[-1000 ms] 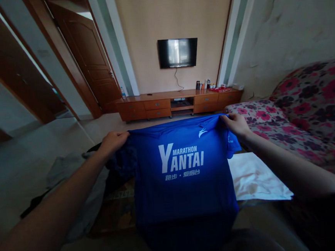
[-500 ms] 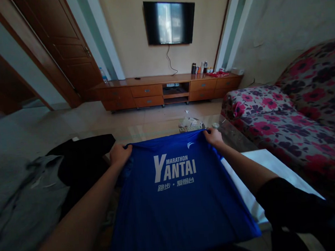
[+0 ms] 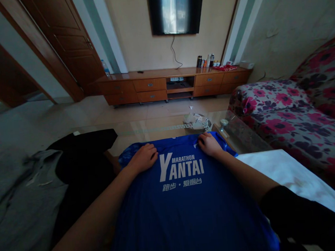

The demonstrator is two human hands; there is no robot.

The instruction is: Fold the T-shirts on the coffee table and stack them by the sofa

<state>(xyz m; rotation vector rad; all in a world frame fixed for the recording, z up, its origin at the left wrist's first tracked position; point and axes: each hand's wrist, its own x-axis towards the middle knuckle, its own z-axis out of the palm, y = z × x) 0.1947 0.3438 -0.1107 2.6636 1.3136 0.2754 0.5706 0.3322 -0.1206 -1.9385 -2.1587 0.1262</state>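
A blue T-shirt (image 3: 186, 213) with white "Marathon Yantai" lettering lies spread out in front of me, its collar side away from me. My left hand (image 3: 143, 157) rests on its upper left part, fingers curled and closed on the fabric beside the lettering. On the upper right, over the small white logo, my right hand (image 3: 210, 143) is likewise closed on the cloth. The patterned sleeves stick out past both hands. The fingertips are partly hidden.
Left of the shirt lie black clothing (image 3: 83, 167) and a grey garment (image 3: 25, 202). A white sheet-like surface (image 3: 287, 178) is at right. On the glass table (image 3: 144, 125) are a plastic bag (image 3: 196, 121) and a small glass (image 3: 223, 124). A floral sofa (image 3: 280, 128) stands right.
The shirt's top edge, held up by the shoulders before, now lies lower with the sleeves showing. My hands have come closer together and onto the shirt's front. The view has tilted down.
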